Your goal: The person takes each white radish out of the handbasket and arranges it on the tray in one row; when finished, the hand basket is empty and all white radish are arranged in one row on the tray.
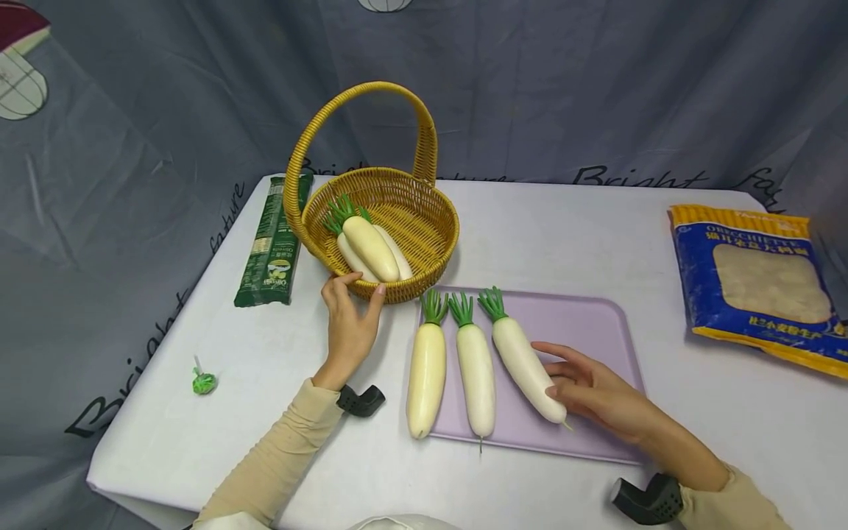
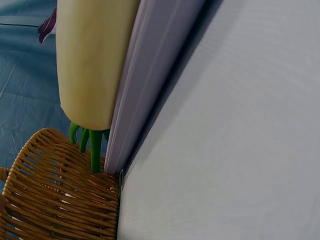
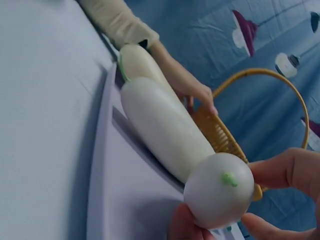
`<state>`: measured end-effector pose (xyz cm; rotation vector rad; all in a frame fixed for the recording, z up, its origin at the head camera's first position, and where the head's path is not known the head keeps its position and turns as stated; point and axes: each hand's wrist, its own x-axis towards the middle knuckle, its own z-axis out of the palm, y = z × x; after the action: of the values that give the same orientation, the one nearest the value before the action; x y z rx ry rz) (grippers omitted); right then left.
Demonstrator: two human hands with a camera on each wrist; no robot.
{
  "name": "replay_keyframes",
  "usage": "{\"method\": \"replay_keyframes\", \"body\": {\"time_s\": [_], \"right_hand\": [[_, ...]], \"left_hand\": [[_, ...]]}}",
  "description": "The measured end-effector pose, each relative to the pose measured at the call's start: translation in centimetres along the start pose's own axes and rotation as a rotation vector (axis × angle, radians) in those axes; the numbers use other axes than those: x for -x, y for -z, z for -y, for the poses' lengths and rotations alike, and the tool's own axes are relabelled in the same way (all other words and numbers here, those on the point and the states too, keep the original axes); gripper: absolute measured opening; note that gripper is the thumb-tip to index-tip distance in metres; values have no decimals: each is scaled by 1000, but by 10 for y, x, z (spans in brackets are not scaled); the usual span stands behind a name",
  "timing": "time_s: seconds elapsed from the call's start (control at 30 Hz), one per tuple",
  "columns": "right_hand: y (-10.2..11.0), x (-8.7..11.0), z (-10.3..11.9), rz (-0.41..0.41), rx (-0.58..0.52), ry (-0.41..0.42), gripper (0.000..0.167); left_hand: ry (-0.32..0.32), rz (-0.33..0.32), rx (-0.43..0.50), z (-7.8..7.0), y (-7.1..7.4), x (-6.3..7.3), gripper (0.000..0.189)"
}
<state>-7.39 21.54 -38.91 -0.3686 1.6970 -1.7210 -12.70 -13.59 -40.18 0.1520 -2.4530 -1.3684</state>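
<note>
Three white radishes lie side by side on a lilac tray (image 1: 563,316), green tops toward the basket. My right hand (image 1: 599,394) grips the rightmost white radish (image 1: 526,368) near its root end. Thumb and fingers sit on opposite sides of that radish (image 3: 219,192) in the right wrist view. The middle radish (image 1: 475,379) and the yellower left radish (image 1: 426,383) lie beside it. My left hand (image 1: 351,324) holds the near rim of a wicker basket (image 1: 424,258), fingertips and thumb at the edge. More radishes (image 1: 371,246) are piled in the basket's left side.
Left of the basket lies a green packet (image 1: 270,250). A small green-wrapped lollipop (image 1: 204,382) is on the left of the white table (image 1: 265,412). A blue and yellow pasta bag (image 1: 762,287) lies at the right. The basket's tall handle (image 1: 377,87) arches up before a grey curtain (image 1: 543,88).
</note>
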Motion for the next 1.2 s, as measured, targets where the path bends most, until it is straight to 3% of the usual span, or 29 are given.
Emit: {"method": "replay_keyframes", "body": {"time_s": [0.23, 0.43, 0.83, 1.2], "right_hand": [[-20, -5, 4, -156, 221, -26, 61], [-32, -12, 3, -174, 227, 8, 59], [-39, -16, 11, -231, 497, 126, 43], [-27, -23, 26, -269, 480, 157, 39]], "left_hand": [[-1, -7, 3, 1, 0, 0, 47], [3, -6, 2, 1, 0, 0, 46], [-2, -6, 1, 0, 0, 0, 47], [16, -2, -5, 1, 0, 0, 45]]}}
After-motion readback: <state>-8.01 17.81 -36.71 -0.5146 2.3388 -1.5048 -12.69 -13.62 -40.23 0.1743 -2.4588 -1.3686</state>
